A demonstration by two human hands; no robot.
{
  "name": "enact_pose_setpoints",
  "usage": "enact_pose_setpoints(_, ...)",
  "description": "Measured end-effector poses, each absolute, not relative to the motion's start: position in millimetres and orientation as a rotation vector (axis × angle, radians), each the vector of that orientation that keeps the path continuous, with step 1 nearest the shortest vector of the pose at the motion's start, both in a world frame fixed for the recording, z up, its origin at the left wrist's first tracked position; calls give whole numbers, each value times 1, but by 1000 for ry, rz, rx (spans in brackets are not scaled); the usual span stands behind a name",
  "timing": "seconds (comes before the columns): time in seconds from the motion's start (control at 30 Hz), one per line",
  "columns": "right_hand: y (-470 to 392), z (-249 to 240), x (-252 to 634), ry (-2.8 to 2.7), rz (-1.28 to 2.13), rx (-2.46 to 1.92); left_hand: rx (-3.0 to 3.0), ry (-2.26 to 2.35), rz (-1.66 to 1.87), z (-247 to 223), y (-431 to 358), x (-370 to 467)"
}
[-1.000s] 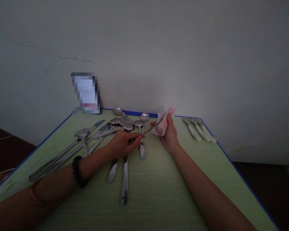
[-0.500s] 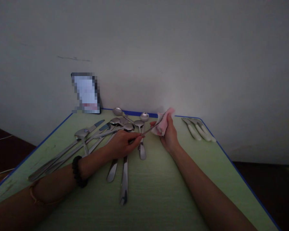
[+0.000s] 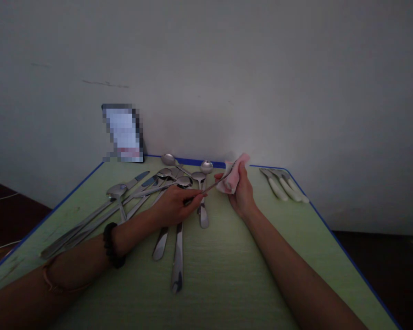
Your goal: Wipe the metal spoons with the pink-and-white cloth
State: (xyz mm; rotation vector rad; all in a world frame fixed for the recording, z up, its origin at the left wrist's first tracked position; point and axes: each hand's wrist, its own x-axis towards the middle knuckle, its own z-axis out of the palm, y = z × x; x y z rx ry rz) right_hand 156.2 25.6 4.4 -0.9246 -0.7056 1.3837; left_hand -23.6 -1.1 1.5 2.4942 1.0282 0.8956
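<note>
My left hand (image 3: pixel 175 205) pinches the handle of a thin metal utensil (image 3: pixel 211 187), which slants up to the right. Its far end is hidden in a pink and white cloth (image 3: pixel 231 178). Around that cloth my right hand (image 3: pixel 243 195) is closed. Below and beside my left hand lie several metal spoons and knives, among them a spoon (image 3: pixel 117 190) at the left, a round-bowled spoon (image 3: pixel 207 167) near the back edge and a long handle (image 3: pixel 177 266) that points toward me.
Several forks with white handles (image 3: pixel 278 189) lie at the back right of the green table (image 3: pixel 234 275). A phone (image 3: pixel 124 133) with a blurred screen leans against the wall at the back left. The wall rises behind the table's blue edge.
</note>
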Motion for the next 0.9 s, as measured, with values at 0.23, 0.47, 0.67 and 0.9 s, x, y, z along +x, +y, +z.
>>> enact_pose_setpoints(0.23, 27, 3, 157, -724, 1373, -933, 2475, 1027, 892, 0, -1, -24)
enact_pose_setpoints(0.47, 26, 4, 156, -711, 1382, -909, 2495, 1033, 901, 0, 0, -24)
enact_pose_setpoints(0.67, 27, 3, 156, -706, 1379, -927, 2489, 1034, 885, 1, -1, -24)
enact_pose_setpoints(0.9, 26, 4, 156, -709, 1368, -930, 2487, 1025, 905, 0, 0, -24)
